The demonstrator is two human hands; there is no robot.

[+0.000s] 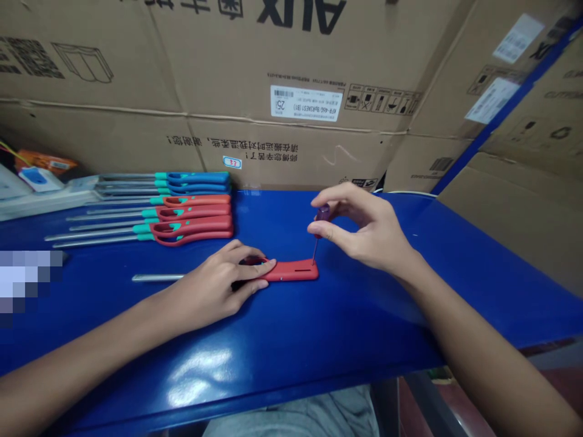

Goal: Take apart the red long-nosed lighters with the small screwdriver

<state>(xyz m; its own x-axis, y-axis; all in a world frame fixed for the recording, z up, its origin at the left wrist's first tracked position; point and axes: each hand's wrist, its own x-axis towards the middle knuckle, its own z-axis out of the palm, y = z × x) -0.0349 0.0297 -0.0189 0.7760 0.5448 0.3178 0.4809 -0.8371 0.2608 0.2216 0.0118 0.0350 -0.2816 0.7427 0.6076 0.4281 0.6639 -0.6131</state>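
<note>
A red long-necked gas lighter [294,271] lies flat on the blue table, its metal tube pointing left. My left hand [223,273] is closed around the trigger end of its handle and presses it down. With thumb and fingers my right hand [359,224] pinches a small screwdriver [322,213] with a purple handle. The screwdriver stands nearly upright, and its tip meets the right end of the lighter's handle. Whether a screw sits under the tip is too small to tell.
Several more lighters [195,227], red, orange and blue, lie in a row at the back left. Near them are a white power strip [50,200] and an orange packet [43,161]. Cardboard [228,73] walls the back and right of the blue table [282,346].
</note>
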